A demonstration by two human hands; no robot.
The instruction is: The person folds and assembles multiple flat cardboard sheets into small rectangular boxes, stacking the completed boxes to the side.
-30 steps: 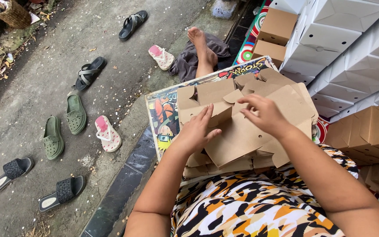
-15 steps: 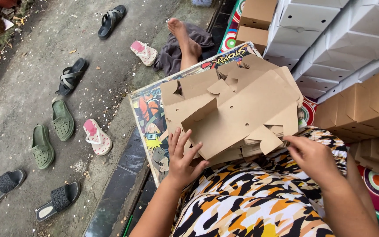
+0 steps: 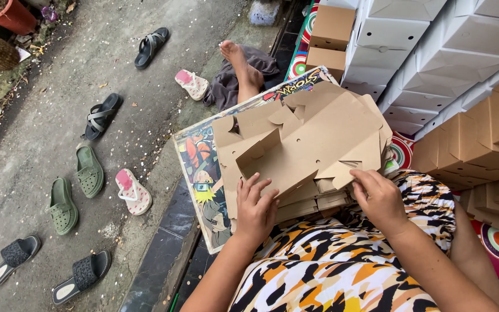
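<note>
A stack of flat brown cardboard box blanks [image 3: 307, 144] lies on my lap, over a colourful cartoon-printed board [image 3: 200, 167]. My left hand [image 3: 254, 205] grips the near left edge of the top blank, fingers spread over it. At the near right edge, my right hand [image 3: 379, 199] holds the same blank, fingers curled on a flap. My patterned orange, black and white garment [image 3: 330, 271] fills the lower middle.
Folded white boxes [image 3: 434, 46] and brown boxes [image 3: 480, 144] are stacked at the right. Several sandals, such as a green pair [image 3: 76, 188], lie on the concrete at the left. A person's bare foot [image 3: 241, 63] rests ahead. A dark kerb [image 3: 163, 254] runs below.
Both hands have come down from the top of the stack to its near edge. The top blank now lies flatter, and the view has shifted slightly.
</note>
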